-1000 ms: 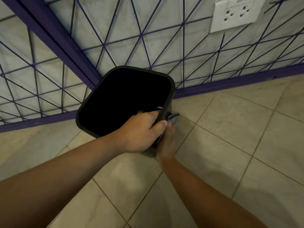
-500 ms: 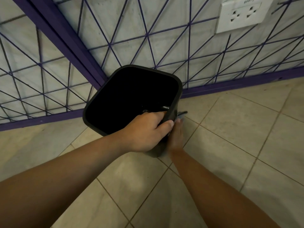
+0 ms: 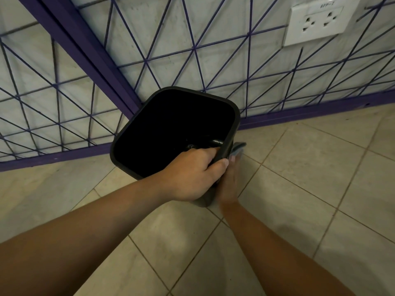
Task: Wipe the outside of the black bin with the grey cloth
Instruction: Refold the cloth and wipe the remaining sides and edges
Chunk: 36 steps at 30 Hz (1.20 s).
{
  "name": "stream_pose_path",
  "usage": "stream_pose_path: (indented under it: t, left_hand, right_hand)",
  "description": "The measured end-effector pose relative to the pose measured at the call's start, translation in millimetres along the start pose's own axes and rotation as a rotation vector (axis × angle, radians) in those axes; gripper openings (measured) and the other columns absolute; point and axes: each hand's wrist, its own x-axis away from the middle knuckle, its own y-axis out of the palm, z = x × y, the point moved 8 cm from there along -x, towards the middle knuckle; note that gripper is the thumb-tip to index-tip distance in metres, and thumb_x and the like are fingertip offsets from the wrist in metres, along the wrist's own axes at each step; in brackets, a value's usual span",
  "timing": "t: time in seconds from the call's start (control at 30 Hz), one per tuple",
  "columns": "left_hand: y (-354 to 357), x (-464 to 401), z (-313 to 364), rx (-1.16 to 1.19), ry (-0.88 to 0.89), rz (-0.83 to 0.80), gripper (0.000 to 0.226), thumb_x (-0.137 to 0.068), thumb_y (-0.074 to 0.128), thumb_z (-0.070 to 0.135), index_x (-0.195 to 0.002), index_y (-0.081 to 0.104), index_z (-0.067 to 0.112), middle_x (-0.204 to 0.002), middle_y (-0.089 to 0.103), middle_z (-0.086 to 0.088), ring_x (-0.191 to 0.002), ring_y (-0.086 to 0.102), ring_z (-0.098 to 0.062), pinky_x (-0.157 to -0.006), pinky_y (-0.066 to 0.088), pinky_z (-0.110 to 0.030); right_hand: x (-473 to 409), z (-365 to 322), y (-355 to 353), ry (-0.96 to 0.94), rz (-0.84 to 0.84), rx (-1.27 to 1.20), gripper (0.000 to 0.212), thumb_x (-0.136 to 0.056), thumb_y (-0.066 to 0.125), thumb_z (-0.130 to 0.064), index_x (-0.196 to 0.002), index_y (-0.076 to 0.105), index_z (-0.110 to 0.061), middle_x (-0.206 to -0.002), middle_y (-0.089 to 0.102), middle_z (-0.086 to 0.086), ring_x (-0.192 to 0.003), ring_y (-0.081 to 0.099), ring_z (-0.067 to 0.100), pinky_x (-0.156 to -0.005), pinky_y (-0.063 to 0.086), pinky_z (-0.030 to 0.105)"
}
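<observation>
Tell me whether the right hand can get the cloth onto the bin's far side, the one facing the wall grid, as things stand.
Probably not yet. The right hand presses the grey cloth on the near right wall of the black bin, whose far side sits close to the purple grid. The left hand, gripping the rim, would likely need to turn it.

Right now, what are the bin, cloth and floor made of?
Bin: looks like moulded plastic, matte black, with a smooth rolled rim. Cloth: soft grey-blue fabric, possibly microfibre; only a folded corner shows. Floor: beige ceramic or stone tile, judging by grout lines and faint sheen.
</observation>
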Motion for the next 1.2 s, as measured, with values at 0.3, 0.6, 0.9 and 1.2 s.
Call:
stream_pose_path:
  t: [0.3,0.6,0.9,1.2]
  left_hand:
    - [0,0,-1,-0.011,0.003,0.007,0.028,-0.102,0.046,0.038,-0.081,0.058,0.023,-0.072,0.064,0.003,-0.073,0.065,-0.015,-0.071,0.053,-0.04]
    - [0,-1,-1,-0.003,0.004,0.006,0.03,-0.102,0.046,0.039,-0.077,0.057,0.025,-0.069,0.063,0.003,-0.069,0.064,-0.013,-0.066,0.052,-0.037]
    - [0,-3,-1,0.011,0.001,0.024,0.026,-0.102,0.046,0.037,-0.082,0.058,0.026,-0.078,0.068,0.001,-0.079,0.067,-0.016,-0.078,0.054,-0.046]
    - [0,-5,-1,0.01,0.02,0.018,0.026,-0.102,0.045,0.038,-0.078,0.055,0.032,-0.075,0.064,0.007,-0.08,0.065,-0.013,-0.077,0.054,-0.041]
  right_hand:
    - [6,-1,-2,0.061,0.044,-0.014,0.08,-0.099,0.036,-0.069,-0.16,0.037,-0.018,-0.162,0.046,0.008,-0.15,0.044,0.026,-0.127,0.033,0.051]
    - [-9,25,-3,0.073,0.014,-0.049,0.105,-0.084,0.041,-0.09,-0.161,0.036,-0.019,-0.164,0.043,0.014,-0.153,0.04,0.032,-0.126,0.032,0.058]
    - [-9,-2,-7,0.127,0.067,0.007,0.049,-0.113,0.032,-0.043,-0.14,0.058,-0.012,-0.13,0.066,0.008,-0.123,0.061,0.022,-0.109,0.047,0.038]
    - [-14,1,-11,0.147,0.065,0.008,0.047,-0.115,0.028,-0.036,-0.142,0.057,-0.009,-0.129,0.067,0.003,-0.12,0.064,0.016,-0.102,0.05,0.022]
